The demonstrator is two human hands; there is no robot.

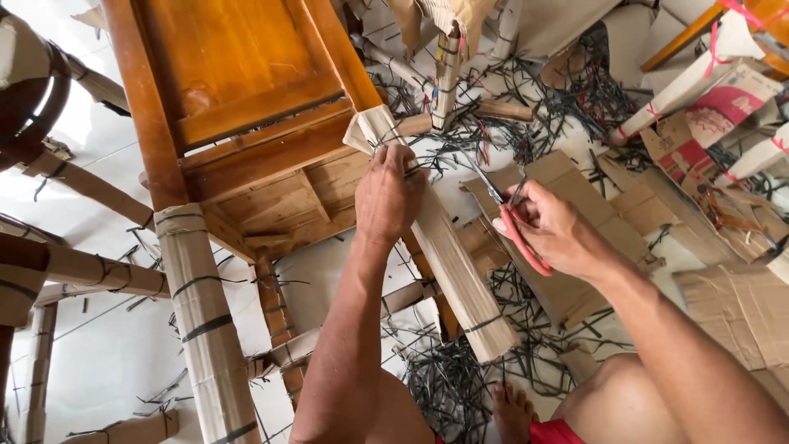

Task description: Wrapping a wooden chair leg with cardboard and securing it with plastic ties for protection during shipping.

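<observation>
Cardboard-wrapped chair leg amid black strap offcuts, cardboard scraps.

Glossy varnished wood forms the chair frame. Matt brown corrugated cardboard wraps its leg, bound by black plastic strapping. The scissors have dull metal blades and smooth red plastic handles. The floor is shiny white tile.

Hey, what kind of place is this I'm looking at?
Probably a furniture packing area on a tiled floor. A wooden chair has cardboard-wrapped legs, cut black strapping litters the floor, and the right hand holds red-handled scissors while the left hand grips the wrapping.
</observation>
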